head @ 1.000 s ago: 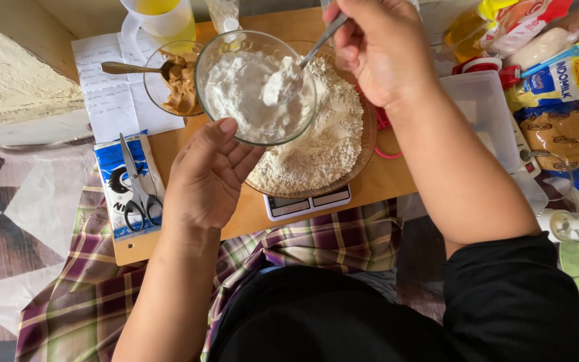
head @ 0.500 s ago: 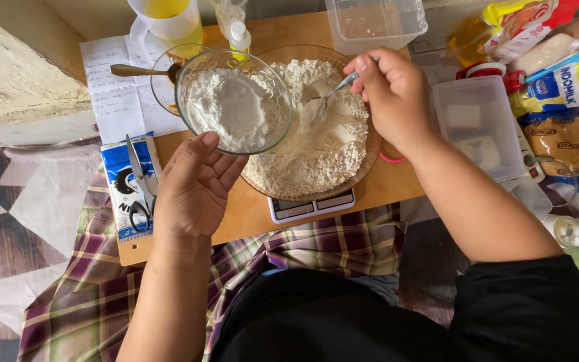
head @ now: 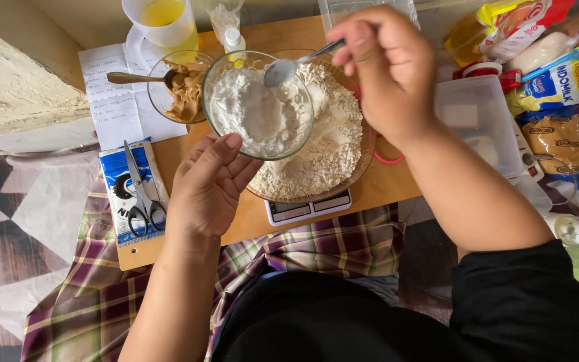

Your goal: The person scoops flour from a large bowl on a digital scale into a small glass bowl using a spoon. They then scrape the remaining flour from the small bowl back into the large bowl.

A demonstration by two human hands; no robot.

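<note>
Over the small glass bowl (head: 257, 107) hangs a spoon (head: 289, 66), its handle running toward two o'clock into the clenched right hand (head: 387, 70). White powder fills that bowl. The left hand (head: 208, 184) cups it from seven o'clock. Under it, at four o'clock, a big bowl (head: 330, 151) of flour sits on a scale (head: 306, 209). At nine o'clock, a little bowl (head: 181, 87) holds brown paste.

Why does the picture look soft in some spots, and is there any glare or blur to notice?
In the head view, light is even and soft, with faint shadows under the left hand; the right hand and its spoon look slightly smeared; the small glass bowl of white powder shows mild rim glints; the flour in the large bowl is bright, nearly washed out; edges bend slightly, as with a wide lens.
</note>
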